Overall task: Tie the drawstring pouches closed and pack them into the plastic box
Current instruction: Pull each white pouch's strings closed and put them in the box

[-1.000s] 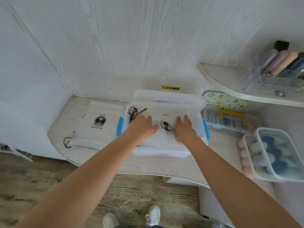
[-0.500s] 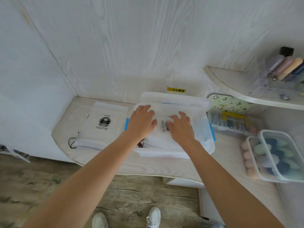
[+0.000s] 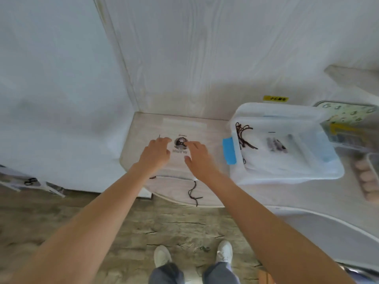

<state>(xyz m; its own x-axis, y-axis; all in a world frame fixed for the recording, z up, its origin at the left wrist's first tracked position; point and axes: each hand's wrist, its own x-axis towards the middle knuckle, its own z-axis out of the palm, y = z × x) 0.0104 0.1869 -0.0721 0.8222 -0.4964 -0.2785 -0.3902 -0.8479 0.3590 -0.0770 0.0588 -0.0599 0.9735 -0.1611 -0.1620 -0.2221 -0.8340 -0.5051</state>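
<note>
On the left of the counter (image 3: 143,128) lies a flat white drawstring pouch (image 3: 184,128) with a dark round print, its dark cord (image 3: 193,193) trailing loose over the front edge, so this one looks untied and not yet packed. The left hand (image 3: 155,155) hovers over or rests on the pouch's left part with fingers spread and relaxed, gripping nothing that shows. Just beside it, the right hand (image 3: 200,158) reaches over the print with fingers extended, also holding nothing; whether either palm touches the fabric cannot be told. To the right, the clear plastic box (image 3: 287,177) with blue latches holds at least one white pouch (image 3: 272,152), its knotted brown cord (image 3: 244,136) lying on top. By my judgement one pouch is done, and tying and packing this one remain.
</note>
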